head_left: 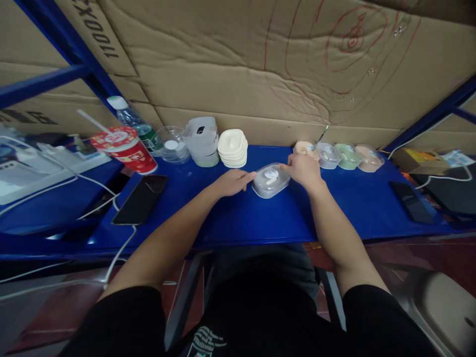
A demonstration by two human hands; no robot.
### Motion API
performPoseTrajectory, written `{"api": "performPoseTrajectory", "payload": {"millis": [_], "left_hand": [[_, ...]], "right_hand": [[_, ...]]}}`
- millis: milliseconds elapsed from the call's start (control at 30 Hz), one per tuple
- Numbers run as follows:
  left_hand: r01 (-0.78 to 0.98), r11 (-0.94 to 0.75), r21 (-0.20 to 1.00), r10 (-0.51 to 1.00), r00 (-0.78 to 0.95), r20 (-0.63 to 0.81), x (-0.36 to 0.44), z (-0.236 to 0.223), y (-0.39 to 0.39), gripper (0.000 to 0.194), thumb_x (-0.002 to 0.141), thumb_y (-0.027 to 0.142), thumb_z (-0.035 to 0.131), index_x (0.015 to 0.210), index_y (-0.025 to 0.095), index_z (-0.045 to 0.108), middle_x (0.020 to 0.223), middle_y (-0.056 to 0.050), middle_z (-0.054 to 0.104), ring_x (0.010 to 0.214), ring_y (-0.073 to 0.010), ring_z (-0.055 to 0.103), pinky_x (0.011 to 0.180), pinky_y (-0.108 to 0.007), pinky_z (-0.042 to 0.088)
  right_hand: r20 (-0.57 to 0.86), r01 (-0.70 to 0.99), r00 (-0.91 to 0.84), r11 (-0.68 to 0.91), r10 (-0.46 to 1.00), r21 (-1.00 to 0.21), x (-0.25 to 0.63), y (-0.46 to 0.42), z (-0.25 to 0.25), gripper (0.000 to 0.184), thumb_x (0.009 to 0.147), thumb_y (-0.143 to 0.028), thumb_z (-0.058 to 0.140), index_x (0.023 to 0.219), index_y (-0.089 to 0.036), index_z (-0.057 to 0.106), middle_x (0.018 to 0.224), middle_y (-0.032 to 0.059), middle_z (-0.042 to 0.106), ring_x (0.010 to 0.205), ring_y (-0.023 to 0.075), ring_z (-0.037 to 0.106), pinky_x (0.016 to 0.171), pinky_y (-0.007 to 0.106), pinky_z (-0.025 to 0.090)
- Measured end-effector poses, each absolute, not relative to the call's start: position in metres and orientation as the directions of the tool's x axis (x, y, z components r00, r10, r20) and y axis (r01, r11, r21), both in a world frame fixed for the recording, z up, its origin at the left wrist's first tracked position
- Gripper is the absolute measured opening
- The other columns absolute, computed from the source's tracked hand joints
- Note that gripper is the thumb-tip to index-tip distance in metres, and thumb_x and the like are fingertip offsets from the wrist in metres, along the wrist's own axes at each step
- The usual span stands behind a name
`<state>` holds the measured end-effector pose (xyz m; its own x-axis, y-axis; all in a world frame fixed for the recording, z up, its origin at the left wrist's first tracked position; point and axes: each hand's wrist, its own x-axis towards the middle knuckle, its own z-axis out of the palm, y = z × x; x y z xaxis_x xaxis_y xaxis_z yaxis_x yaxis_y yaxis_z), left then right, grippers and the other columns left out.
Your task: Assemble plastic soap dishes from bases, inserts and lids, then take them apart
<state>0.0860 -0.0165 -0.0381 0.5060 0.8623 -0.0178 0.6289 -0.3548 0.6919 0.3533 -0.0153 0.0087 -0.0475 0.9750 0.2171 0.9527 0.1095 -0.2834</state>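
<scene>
A greyish lidded plastic container [270,187] with a clear domed lid and a white label sits on the blue table between my hands. My left hand [233,182] is at its left side, index finger stretched out to the lid's edge and thumb apart below it. At the right rear corner, my right hand [304,171] has its fingers bent and closed on the lid's rim. Behind the right hand a peach lidded container [311,150] is partly hidden. To its right stand a grey container [328,156], a green container [348,156] and another peach container [369,158].
Along the back are a stack of cream trays [233,148], stacked translucent bowls [202,141], clear lids [173,151], a water bottle [136,121] and a red cup with straw [126,153]. Phones lie left [140,199] and right [411,201]. Cardboard [223,64] walls the back.
</scene>
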Motion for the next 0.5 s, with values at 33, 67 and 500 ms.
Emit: {"api": "performPoseTrajectory", "payload": {"millis": [33, 67, 500], "left_hand": [[0.587, -0.388, 0.71, 0.83, 0.558, -0.007, 0.089, -0.038, -0.019, 0.068, 0.102, 0.066, 0.035, 0.061, 0.022, 0.066, 0.076, -0.007, 0.076, 0.075, -0.0218, 0.07, 0.082, -0.036, 0.052], [0.557, -0.42, 0.717, 0.803, 0.596, 0.007, 0.091, -0.037, -0.022, 0.067, 0.103, 0.065, 0.037, 0.062, 0.021, 0.067, 0.078, -0.007, 0.077, 0.077, -0.0214, 0.07, 0.084, -0.035, 0.052], [0.698, -0.557, 0.449, 0.797, 0.602, 0.053, 0.08, -0.042, -0.015, 0.031, 0.096, 0.031, 0.051, 0.113, 0.025, 0.076, 0.118, -0.007, 0.079, 0.106, -0.0267, 0.072, 0.087, -0.036, 0.052]], "right_hand": [[0.292, 0.955, -0.025, 0.109, 0.956, -0.277, 0.354, -0.019, 0.013, 0.033, 0.089, -0.047, 0.077, 0.071, -0.021, 0.067, 0.076, 0.01, 0.069, 0.084, 0.0286, 0.065, 0.07, 0.037, 0.041], [0.352, 0.952, -0.023, 0.129, 0.936, -0.279, 0.353, -0.022, 0.017, 0.029, 0.09, -0.045, 0.077, 0.075, -0.021, 0.068, 0.079, 0.0101, 0.07, 0.085, 0.0285, 0.065, 0.072, 0.037, 0.041], [0.197, 0.709, -0.475, 0.505, 0.858, -0.492, 0.273, -0.065, -0.022, 0.028, 0.1, -0.045, 0.061, 0.083, -0.026, 0.071, 0.092, 0.004, 0.076, 0.081, 0.0228, 0.067, 0.071, 0.035, 0.042]]}}
